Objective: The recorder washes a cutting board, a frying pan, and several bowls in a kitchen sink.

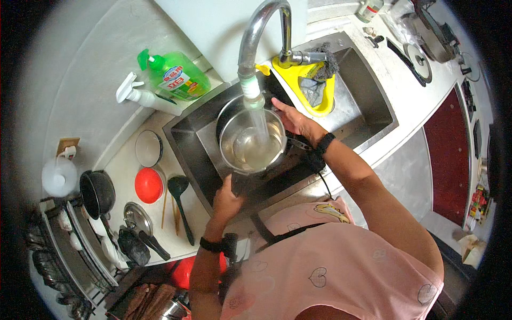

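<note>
Water runs from the chrome faucet (pixel 249 44) into a round metal pot (pixel 230 160) over the left sink basin (pixel 204 144). My left hand (pixel 227 202) grips the pot's near side, where its handle seems to be, though that part is dark and blurred. At the far right of the rim, my right hand (pixel 294 118) holds the pot's side, fingers partly hidden behind it. Some water stands in the pot. Another round, dark-rimmed vessel (pixel 222 116) lies behind it in the basin, mostly covered.
A yellow triangular strainer (pixel 329 102) with a grey scourer (pixel 329 64) hangs at the divider. Green detergent (pixel 184 78) and a white spray bottle (pixel 146 98) stand behind the sink. Left are a red bowl (pixel 148 185), a black ladle (pixel 182 204), a pot lid (pixel 138 218) and a dark pot (pixel 98 194).
</note>
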{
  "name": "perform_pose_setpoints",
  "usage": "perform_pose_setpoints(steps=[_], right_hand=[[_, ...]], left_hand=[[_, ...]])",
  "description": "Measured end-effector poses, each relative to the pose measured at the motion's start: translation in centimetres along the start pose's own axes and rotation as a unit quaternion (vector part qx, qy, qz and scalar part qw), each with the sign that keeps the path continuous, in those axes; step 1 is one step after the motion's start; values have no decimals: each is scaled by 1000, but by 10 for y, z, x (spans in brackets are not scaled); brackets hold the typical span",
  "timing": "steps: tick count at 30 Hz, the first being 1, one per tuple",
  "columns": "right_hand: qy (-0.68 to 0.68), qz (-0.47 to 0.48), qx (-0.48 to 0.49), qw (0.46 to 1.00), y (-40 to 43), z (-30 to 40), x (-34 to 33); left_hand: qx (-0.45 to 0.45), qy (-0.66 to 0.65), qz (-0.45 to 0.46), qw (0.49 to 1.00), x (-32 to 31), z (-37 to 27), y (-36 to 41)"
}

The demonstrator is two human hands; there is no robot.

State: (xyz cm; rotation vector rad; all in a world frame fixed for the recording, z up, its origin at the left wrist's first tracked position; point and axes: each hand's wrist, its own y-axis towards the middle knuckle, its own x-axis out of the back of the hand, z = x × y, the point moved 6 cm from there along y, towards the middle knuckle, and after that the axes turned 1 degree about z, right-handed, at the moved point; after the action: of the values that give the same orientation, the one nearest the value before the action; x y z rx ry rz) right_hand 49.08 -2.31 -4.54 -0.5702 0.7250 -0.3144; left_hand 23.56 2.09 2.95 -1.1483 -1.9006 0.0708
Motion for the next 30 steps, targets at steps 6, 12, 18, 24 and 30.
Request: perform_pose_setpoints(steps=[6, 12, 18, 24, 30], right_hand=[[218, 32, -50, 974, 15, -17, -7], [174, -54, 44, 982, -1, 5, 4], [-31, -176, 300, 937, -37, 73, -15], [-139, -189, 322, 917, -72, 103, -24], [-248, -282, 417, 828, -123, 124, -39]], left_hand=[[20, 16, 37, 999, 8, -9, -11], [2, 11, 28, 1000, -14, 20, 13], [-6, 0, -12, 1000, -37, 32, 57], [-56, -62, -27, 996, -56, -1, 91], [-127, -126, -67, 982, -68, -34, 131]])
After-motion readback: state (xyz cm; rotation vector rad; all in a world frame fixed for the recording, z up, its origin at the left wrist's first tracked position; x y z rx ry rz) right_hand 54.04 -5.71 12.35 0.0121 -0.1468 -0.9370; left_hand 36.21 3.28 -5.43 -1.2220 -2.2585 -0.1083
